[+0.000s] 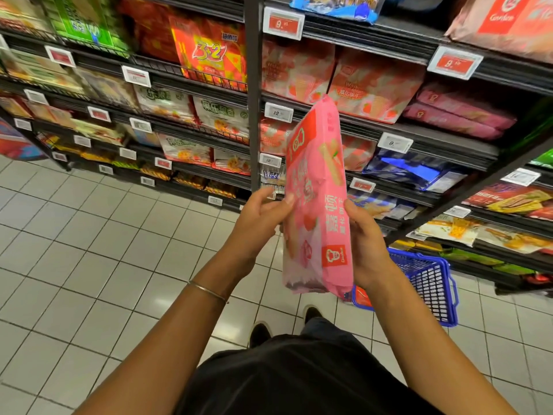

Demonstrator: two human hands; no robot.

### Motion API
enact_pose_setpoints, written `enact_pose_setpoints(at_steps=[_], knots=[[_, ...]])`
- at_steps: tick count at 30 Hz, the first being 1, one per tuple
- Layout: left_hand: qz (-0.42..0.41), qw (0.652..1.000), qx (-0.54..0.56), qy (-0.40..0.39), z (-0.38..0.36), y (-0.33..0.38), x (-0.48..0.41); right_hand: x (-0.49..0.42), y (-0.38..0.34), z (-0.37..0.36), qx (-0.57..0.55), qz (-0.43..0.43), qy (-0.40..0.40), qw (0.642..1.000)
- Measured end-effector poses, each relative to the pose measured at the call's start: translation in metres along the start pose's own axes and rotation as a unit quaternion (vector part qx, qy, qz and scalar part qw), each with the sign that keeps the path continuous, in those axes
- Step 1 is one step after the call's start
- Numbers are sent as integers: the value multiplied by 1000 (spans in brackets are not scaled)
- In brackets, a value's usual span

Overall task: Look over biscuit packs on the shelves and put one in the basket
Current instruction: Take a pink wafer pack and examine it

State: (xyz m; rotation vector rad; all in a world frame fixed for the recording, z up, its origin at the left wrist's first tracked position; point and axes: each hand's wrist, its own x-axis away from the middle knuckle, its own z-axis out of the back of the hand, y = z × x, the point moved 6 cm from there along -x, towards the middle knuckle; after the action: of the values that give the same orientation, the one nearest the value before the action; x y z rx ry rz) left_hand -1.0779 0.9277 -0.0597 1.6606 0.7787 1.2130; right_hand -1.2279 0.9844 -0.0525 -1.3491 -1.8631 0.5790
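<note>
Pretty sure this is the look-it-over step. The pink biscuit pack [317,199] is off the shelves [419,136] and held upright in the air, above and a bit left of the blue basket [431,283]. The basket sits on the tiled floor, right by the shelves' bottom row.

Both hands are on the pack. The left hand [260,217] pinches its left edge with the thumb on the front. The right hand [365,235] is wrapped around the right edge, fingers hidden behind. The printed face is turned toward the person, so it reads as label-checking to me.

The pack isn't in the basket yet. My guess for the next move, if it's the keeper: bring it down and to the right, over the basket's rim, then let go. It looks light and floppy, so one hand would probably do.
</note>
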Motion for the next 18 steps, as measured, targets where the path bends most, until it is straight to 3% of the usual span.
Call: enact_pose_setpoints(at_steps=[3,9,13,16,18], knots=[[50,996,62,-32,-1,-7,1,1,2,-4,-21,-13,-17,1000],[37,983,181,-11,8,-4,0,-4,7,-4,43,-50,-9,998],[2,984,163,66,26,0,0,-8,-6,13,139,-20,56,988],[-10,990,129,63,33,2,0,-12,-11,16,242,-17,90,966],[-17,991,116,64,37,3,1,-12,-11,22,253,-16,103,962]])
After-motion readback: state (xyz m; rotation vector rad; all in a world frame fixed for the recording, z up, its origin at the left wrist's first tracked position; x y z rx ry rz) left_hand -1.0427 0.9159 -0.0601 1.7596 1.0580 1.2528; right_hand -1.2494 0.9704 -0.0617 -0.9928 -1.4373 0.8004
